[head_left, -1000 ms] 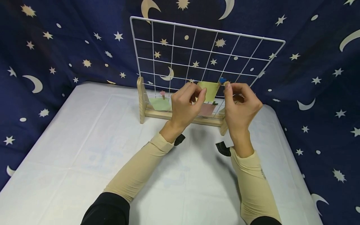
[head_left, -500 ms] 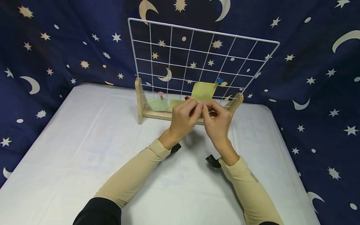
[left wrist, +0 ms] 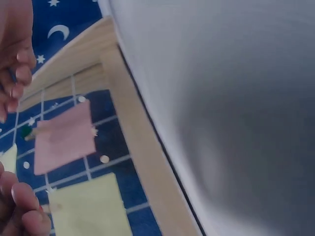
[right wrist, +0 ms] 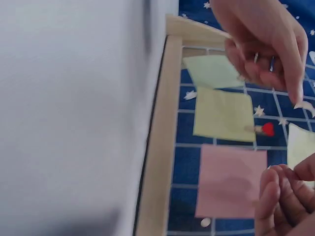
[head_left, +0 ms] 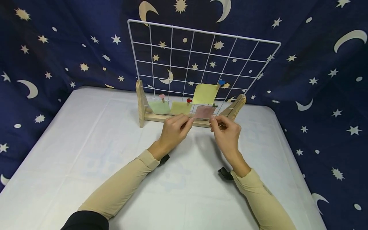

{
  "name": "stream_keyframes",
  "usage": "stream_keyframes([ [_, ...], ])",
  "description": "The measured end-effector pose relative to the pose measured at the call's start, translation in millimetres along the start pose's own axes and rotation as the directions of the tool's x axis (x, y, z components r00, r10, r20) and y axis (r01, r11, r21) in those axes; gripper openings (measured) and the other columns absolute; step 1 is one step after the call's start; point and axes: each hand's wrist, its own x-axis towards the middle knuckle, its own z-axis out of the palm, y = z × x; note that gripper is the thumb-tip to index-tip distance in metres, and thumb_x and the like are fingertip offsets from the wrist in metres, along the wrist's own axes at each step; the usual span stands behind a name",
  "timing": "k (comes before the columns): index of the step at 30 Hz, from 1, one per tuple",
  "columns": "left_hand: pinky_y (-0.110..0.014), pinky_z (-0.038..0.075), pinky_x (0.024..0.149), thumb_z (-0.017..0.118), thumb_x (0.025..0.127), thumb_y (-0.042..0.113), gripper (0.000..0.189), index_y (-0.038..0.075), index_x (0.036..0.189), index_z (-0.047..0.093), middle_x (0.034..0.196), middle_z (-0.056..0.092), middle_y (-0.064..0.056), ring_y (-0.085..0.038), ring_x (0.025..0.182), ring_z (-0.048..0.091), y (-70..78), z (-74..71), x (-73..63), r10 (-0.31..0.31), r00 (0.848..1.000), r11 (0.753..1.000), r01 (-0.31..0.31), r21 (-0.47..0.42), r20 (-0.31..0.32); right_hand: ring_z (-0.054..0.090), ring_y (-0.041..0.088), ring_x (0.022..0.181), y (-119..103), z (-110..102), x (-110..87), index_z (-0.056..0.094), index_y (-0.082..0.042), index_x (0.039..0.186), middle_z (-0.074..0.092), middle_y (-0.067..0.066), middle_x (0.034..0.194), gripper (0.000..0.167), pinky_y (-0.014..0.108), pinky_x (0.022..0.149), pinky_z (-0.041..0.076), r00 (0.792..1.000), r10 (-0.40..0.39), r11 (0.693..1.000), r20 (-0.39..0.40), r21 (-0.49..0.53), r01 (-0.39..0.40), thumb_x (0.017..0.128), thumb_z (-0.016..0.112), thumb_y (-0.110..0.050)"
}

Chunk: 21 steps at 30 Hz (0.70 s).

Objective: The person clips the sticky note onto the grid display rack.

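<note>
My left hand (head_left: pixel 176 130) hovers below the lower yellow note (head_left: pixel 180 107), fingers loosely curled, nothing seen in it. Near the lower right corner of the pink note (head_left: pixel 204 112) is my right hand (head_left: pixel 227 132), thumb close to the curled fingers and no object visible between them. Above hangs another yellow note (head_left: pixel 205 93), with a blue heart clothespin (head_left: pixel 221 82) at its upper right corner. A red heart clothespin (right wrist: pixel 266 129) holds the lower yellow note. In the right wrist view the pink note lies flat on the white wire grid (right wrist: pixel 186 146), partly behind my right fingers.
The grid leans back in a wooden stand (head_left: pixel 140 103) on a white-covered table (head_left: pixel 95 143). A pale green note (head_left: pixel 159 107) with a pink heart clothespin (head_left: pixel 162 97) is at lower left. Behind hangs a dark blue cloth (head_left: pixel 92 41) with moons and stars.
Both hands came together at the upper yellow note's lower edge, then moved down and apart. The upper yellow note, curled earlier, now hangs flatter. The lower notes are uncovered.
</note>
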Motion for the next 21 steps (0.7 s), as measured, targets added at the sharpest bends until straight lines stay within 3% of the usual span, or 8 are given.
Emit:
stream_keyframes([
  [7,-0.024,0.031,0.049,0.064,0.102,0.011,0.037,0.013,0.066,0.053,0.061,0.045,0.002,-0.009,0.053,0.040,-11.9,-24.0,-17.0,-0.063,0.998,0.998,0.063,0.012,-0.027,0.064,0.038,0.051,-6.1,-15.0,-8.4,0.074,0.009,0.082,0.071,0.023,0.069,0.016,0.011,0.053,0.047,0.998,0.040,0.999,0.042,0.006,-0.040,0.097,0.068,0.005],
  [14,-0.026,0.032,0.050,0.063,0.104,0.014,0.039,0.013,0.066,0.053,0.060,0.044,0.002,-0.010,0.053,0.041,-27.4,-45.1,-20.1,-0.085,0.996,0.995,0.086,0.044,-0.021,0.059,0.037,0.049,12.9,-39.5,-16.4,0.074,0.009,0.081,0.070,0.024,0.065,0.015,0.010,0.051,0.045,0.998,0.049,0.997,-0.049,-0.048,-0.052,0.095,0.069,0.008],
  [17,-0.026,0.031,0.050,0.063,0.103,0.014,0.040,0.013,0.065,0.053,0.059,0.044,0.002,-0.011,0.052,0.040,-33.3,-54.7,-23.6,-0.093,0.995,0.994,0.094,0.053,-0.032,0.059,0.032,0.046,20.0,-49.0,-19.4,0.074,0.009,0.080,0.070,0.024,0.065,0.016,0.009,0.050,0.044,0.996,0.052,0.995,-0.066,-0.076,-0.057,0.095,0.069,0.007],
  [21,-0.025,0.029,0.047,0.066,0.101,0.010,0.040,0.012,0.064,0.052,0.056,0.041,0.002,-0.009,0.049,0.036,-39.4,-69.1,-29.1,-0.080,0.995,0.994,0.084,0.074,-0.053,0.057,0.015,0.044,32.9,-61.3,-19.8,0.074,0.008,0.078,0.070,0.023,0.064,0.018,0.008,0.049,0.041,0.994,0.050,0.990,-0.100,-0.127,-0.062,0.095,0.070,0.005],
])
